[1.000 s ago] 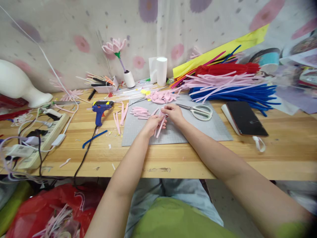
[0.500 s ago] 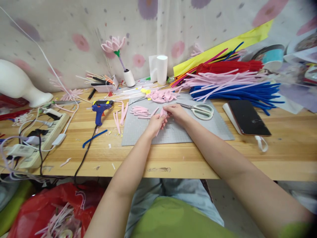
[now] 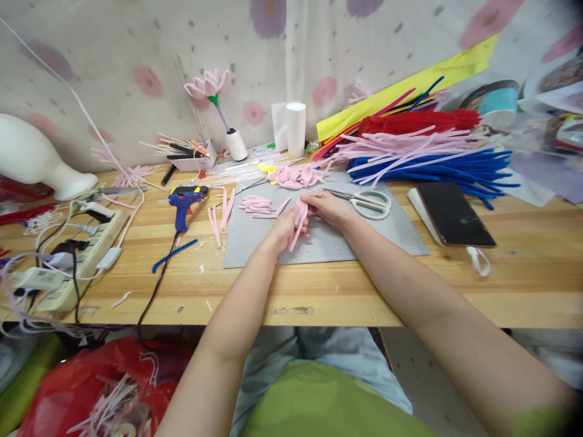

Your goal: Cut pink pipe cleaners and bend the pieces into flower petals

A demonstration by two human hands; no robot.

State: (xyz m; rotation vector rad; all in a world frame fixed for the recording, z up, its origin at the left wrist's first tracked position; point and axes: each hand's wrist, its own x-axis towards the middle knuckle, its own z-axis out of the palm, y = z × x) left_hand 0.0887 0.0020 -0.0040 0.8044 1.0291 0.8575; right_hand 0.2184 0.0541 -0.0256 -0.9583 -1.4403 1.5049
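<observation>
Over the grey cutting mat (image 3: 255, 247), my left hand (image 3: 286, 229) is closed around pink pipe cleaners (image 3: 299, 226), whose ends hang down toward me. The fingertips of my right hand (image 3: 322, 206) pinch the top of the same pink pieces. Left of my hands lies a small stack of short pink pipe cleaner pieces (image 3: 255, 204). Just behind is a pile of shaped pink petals (image 3: 298, 176). Scissors with pale handles (image 3: 371, 204) rest on the mat beyond my right wrist.
A blue glue gun (image 3: 183, 206) with a cord stands at left, near a crowded power strip (image 3: 86, 255). Bundles of blue pipe cleaners (image 3: 432, 173) and red ones (image 3: 419, 123) fill the back right. A phone (image 3: 455, 213) lies at right. A pink flower (image 3: 208, 86) stands behind.
The pink pipe cleaners have turned in my hands, so their long ends now show below the left fingers. Both hands stay in nearly the same place.
</observation>
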